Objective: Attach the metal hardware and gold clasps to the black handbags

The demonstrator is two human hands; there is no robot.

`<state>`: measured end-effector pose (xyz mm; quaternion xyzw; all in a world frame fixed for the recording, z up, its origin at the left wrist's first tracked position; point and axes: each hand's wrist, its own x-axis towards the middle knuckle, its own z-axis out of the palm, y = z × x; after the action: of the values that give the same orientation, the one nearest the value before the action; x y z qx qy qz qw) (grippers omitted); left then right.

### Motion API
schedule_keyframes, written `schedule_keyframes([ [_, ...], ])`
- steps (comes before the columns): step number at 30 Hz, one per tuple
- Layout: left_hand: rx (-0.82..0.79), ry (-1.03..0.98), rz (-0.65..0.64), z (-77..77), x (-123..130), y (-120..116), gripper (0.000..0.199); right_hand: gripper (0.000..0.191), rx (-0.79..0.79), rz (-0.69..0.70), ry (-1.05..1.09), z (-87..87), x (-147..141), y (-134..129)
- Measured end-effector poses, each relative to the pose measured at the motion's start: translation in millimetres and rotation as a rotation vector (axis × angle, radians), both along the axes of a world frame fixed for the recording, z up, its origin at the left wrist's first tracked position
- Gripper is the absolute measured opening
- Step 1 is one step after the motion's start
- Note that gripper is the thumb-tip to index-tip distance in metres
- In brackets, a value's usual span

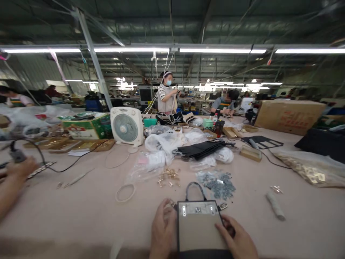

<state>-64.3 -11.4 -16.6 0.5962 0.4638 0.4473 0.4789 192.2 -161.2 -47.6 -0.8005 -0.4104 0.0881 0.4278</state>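
Note:
A small beige bag panel with black edges [199,233] lies at the bottom centre, its dark handle [195,184] pointing away from me. Metal fittings show along its top strip, and a metal clasp [223,206] sticks out at its upper right corner. My left hand [162,226] grips the left edge near the upper corner, fingers curled around a small metal part. On the right edge, my right hand [237,235] holds the bag with thumb on its face. Beyond the handle are a pile of small grey pieces [221,185] and a scatter of gold-coloured fittings [169,176].
A white fan [127,126] stands at the back left. Black straps [203,148] lie over plastic bags. At far left a co-worker's hand [23,167] holds a dark tool. A grey cylindrical object [275,205] lies at right, a ring [125,192] at left, a cardboard box [288,116] behind.

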Motion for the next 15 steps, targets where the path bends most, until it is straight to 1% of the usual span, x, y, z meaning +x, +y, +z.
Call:
schedule_keyframes([
  [2,-0.04,0.01,-0.01,3.9,-1.8,-8.8,0.065,0.052,-0.027,-0.014,0.023,2.2,-0.6,-0.5],
  [3,-0.072,0.022,-0.037,6.0,-2.5,-12.9,0.065,0.054,-0.036,-0.026,0.033,3.0,-1.3,-0.1],
  [7,-0.193,0.137,-0.194,18.2,0.0,-28.7,0.07,0.059,-0.039,-0.041,0.055,4.5,-10.4,0.7],
  [8,-0.202,0.166,-0.206,21.7,2.7,-32.6,0.073,0.06,-0.018,-0.03,0.052,4.4,-13.5,0.5],
  [10,-0.207,0.169,-0.18,27.4,10.4,-39.5,0.082,0.061,0.05,-0.012,0.043,3.3,-19.6,-1.7],
  [12,-0.232,0.063,-0.138,30.5,19.5,-44.7,0.086,0.066,0.098,-0.004,0.044,1.8,-25.3,-8.4],
  [15,-0.299,-0.206,-0.14,30.9,29.8,-49.1,0.084,0.072,0.138,-0.021,0.066,1.3,-33.5,-29.2],
])
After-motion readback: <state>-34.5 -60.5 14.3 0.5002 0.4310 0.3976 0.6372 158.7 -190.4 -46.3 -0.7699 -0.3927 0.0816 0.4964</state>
